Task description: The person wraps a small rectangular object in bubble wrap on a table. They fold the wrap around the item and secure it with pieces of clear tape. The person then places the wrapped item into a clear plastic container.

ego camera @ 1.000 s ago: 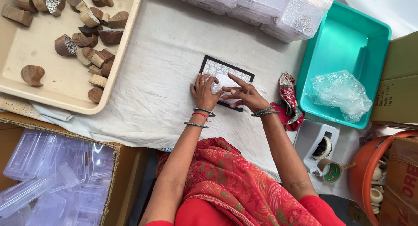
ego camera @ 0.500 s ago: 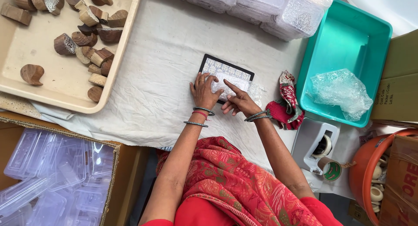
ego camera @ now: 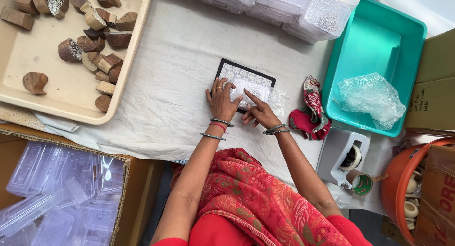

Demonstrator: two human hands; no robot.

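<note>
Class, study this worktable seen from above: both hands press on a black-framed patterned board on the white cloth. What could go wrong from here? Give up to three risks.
1. The left hand and right hand press a plastic-wrapped piece onto the patterned board; the slick wrap might let it slide.
2. The white cloth is wrinkled, so the board could shift or tilt.
3. The red cloth and tape dispenser sit close by the right forearm and might get nudged.

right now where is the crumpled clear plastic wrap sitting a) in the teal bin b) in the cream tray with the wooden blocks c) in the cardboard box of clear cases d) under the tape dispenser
a: the crumpled clear plastic wrap lies inside the teal bin, to the right of the dark-framed panel that the left hand and right hand rest on.
</note>
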